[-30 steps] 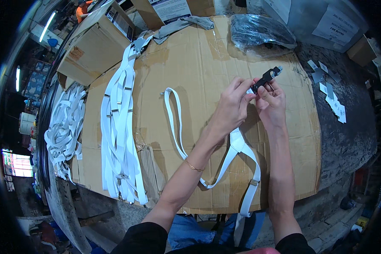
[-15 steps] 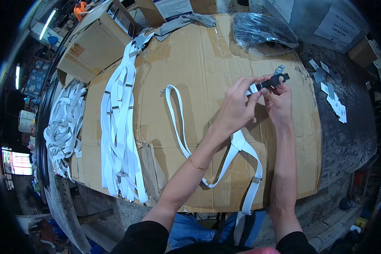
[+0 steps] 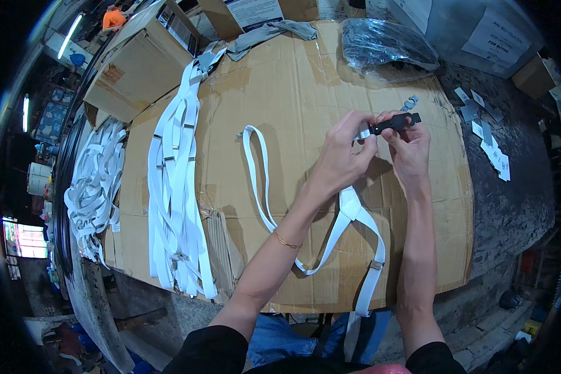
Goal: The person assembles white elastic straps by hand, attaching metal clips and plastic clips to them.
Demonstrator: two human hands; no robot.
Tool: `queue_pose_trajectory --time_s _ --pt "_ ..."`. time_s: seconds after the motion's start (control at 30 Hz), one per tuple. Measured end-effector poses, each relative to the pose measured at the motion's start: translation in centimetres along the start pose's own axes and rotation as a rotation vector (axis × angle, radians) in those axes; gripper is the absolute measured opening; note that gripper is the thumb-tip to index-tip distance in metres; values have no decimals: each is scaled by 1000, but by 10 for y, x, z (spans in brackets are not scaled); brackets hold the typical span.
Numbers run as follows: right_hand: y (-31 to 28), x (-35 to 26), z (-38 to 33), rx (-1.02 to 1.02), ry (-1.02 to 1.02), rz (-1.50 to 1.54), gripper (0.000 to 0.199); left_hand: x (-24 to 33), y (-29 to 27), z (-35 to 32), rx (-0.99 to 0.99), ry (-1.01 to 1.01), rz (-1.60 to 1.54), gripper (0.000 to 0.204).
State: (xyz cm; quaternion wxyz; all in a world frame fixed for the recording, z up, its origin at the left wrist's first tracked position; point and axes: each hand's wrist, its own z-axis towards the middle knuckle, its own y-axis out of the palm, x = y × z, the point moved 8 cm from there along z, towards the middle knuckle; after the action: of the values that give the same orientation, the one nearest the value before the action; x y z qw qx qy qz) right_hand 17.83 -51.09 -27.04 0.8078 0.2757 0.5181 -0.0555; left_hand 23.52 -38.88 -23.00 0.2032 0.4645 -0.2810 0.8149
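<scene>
White elastic suspenders (image 3: 350, 207) lie on the cardboard in front of me, their straps joined at a patch and curving out to both sides. My left hand (image 3: 346, 153) is closed, pinching a white strap end (image 3: 363, 131) raised off the board. Between the fingers of my right hand (image 3: 410, 153) is a dark black tab (image 3: 388, 125), its inner end meeting the strap end at my left fingertips. Fingers partly cover that joint. Just beyond the right hand a small greyish clip (image 3: 410, 103) shows; whether it touches the hand I cannot tell.
A long bundle of white suspenders (image 3: 174, 187) lies at left, with a tangled heap of white straps (image 3: 95, 181) farther left. A plastic bag (image 3: 386, 50) and grey bin (image 3: 480, 37) stand at the far right. Paper tags (image 3: 495, 156) lie on the dark table. A carton (image 3: 140, 68) stands far left.
Both hands have shifted slightly; the black tab and strap end have moved a little to the left. The grip on both pieces stays the same.
</scene>
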Motion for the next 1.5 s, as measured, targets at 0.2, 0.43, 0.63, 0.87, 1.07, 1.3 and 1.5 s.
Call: queue_pose_trajectory --time_s 0.2,0.43,0.63,0.87,1.07,1.3,1.5 --pt "2 3 -1 36 53 54 23 -2 -1 1 9 12 -25 24" --pt "-4 -4 -1 50 26 -79 27 -11 6 1 -27 -110 -68 18" --pt "-18 12 0 91 127 -174 24 -8 7 2 99 14 -17 15" --pt "3 1 1 13 6 -130 18 -5 1 0 123 66 39 12" --pt "6 4 3 -60 -26 -59 13 -3 0 0 124 109 74 12" --pt "3 7 6 22 43 -196 14 -26 -1 0 116 -127 -4 15" --pt "10 -1 3 63 62 -333 15 -40 0 3 89 -239 -247 20"
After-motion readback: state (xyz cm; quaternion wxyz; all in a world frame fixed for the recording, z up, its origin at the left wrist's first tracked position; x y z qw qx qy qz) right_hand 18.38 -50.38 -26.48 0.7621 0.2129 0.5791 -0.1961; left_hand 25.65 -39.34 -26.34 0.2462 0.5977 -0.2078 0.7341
